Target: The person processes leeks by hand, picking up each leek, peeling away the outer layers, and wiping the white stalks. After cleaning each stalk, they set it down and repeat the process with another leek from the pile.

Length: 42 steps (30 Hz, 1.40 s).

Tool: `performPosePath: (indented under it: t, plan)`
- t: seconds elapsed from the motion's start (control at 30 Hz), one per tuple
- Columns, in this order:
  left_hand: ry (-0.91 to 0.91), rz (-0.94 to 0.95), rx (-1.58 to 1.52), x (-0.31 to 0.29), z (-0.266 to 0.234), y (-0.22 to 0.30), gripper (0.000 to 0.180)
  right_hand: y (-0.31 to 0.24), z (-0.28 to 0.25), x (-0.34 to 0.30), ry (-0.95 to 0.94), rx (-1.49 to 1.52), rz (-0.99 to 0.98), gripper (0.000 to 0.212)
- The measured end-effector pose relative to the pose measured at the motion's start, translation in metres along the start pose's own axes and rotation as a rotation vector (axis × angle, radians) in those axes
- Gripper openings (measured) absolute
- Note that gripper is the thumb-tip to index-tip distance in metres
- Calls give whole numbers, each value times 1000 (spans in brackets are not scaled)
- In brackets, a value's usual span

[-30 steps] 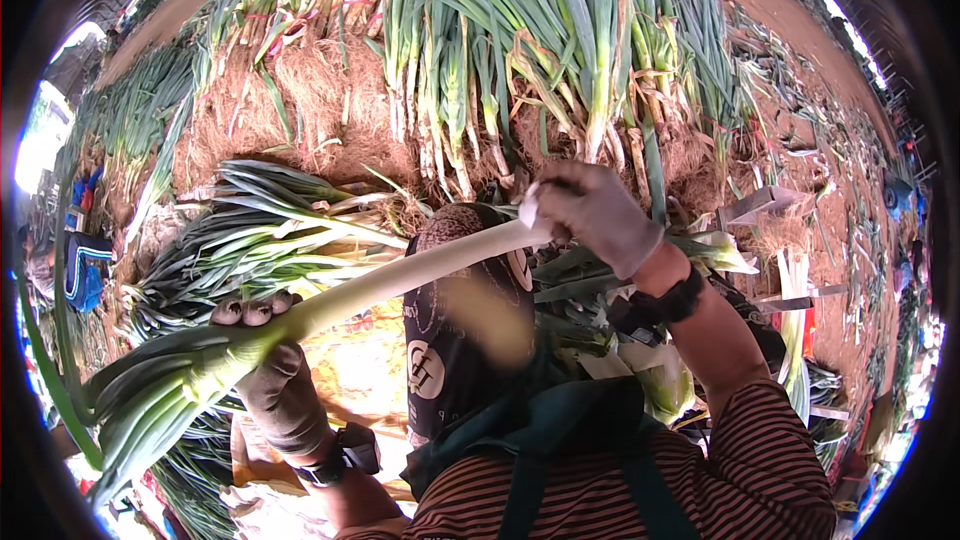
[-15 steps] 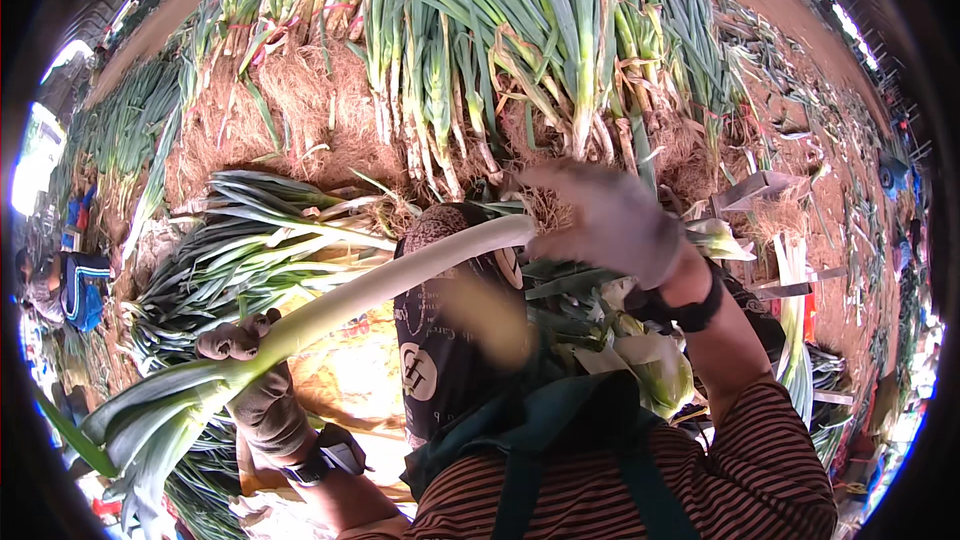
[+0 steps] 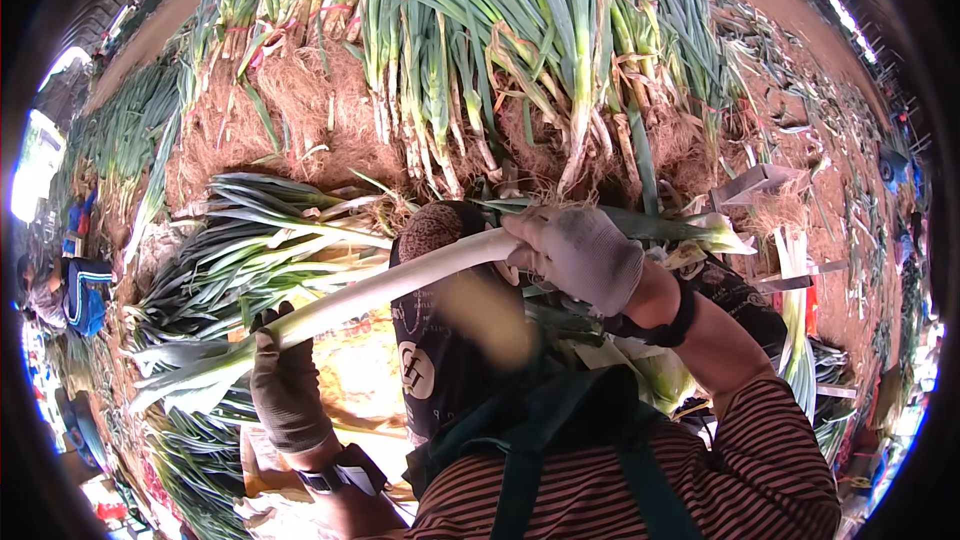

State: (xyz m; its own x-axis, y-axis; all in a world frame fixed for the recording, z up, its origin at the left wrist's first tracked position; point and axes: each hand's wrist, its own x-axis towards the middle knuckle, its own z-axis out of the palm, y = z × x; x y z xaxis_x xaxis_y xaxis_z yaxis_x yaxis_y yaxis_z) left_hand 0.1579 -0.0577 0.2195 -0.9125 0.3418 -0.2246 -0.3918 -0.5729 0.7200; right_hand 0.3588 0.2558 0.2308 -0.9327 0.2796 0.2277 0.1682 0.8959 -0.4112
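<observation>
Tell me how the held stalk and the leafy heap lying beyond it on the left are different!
The stalk is a single plant; the heap has many. The left hand and right hand hold the stalk; the heap lies unheld. The stalk looks thicker than the heap's stems. Both have green leaves leftward, paler stems rightward.

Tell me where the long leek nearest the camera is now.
In the head view, the leek slants across left of centre, in front of dark patterned cloth, white end in the right hand, leaves spreading just past the left hand.
</observation>
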Motion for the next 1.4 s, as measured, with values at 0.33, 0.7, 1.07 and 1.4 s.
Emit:
performPosePath:
  t: [0.33, 0.7, 1.07, 1.4]
  plan:
    - [10, 87, 57, 4, 1, 0, 45, -29, -16, 4, -133, -627, -199, 32]
    - [-76, 77, 24, 12, -15, 2, 41, -24, -15, 22, -112, -589, -327, 14]
    - [-281, 153, 21, 10, -19, 13, 44, -2, -16, 17, 41, 239, -14, 37]
    - [-400, 182, 74, 16, -16, 16, 49, -18, -5, 9, -198, -403, -200, 23]
